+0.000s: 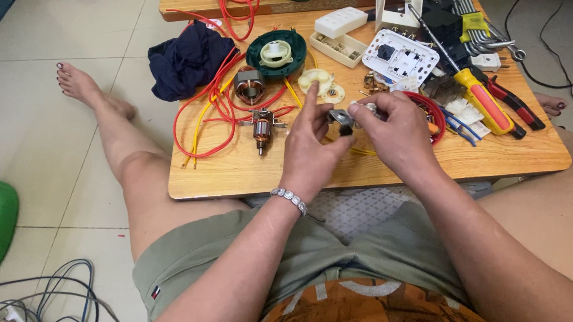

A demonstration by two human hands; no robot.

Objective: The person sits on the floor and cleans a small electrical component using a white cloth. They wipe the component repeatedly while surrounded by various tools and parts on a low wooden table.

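Both hands, left and right, pinched a small metal part near the table's front edge. The person seemed to be fitting it. It looked fiddly.

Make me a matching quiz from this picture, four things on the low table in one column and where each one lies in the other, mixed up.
Things:
1. dark blue cloth
2. screwdriver with the yellow and orange handle
3. small metal part
4. green round housing

Places:
A. between the fingers of the left hand and the right hand
B. at the table's far left corner, partly over the edge
C. on the right side of the table, beside the red-handled pliers
D. near the middle of the far edge, with a white plastic piece in it

Pairs: 1-B, 2-C, 3-A, 4-D
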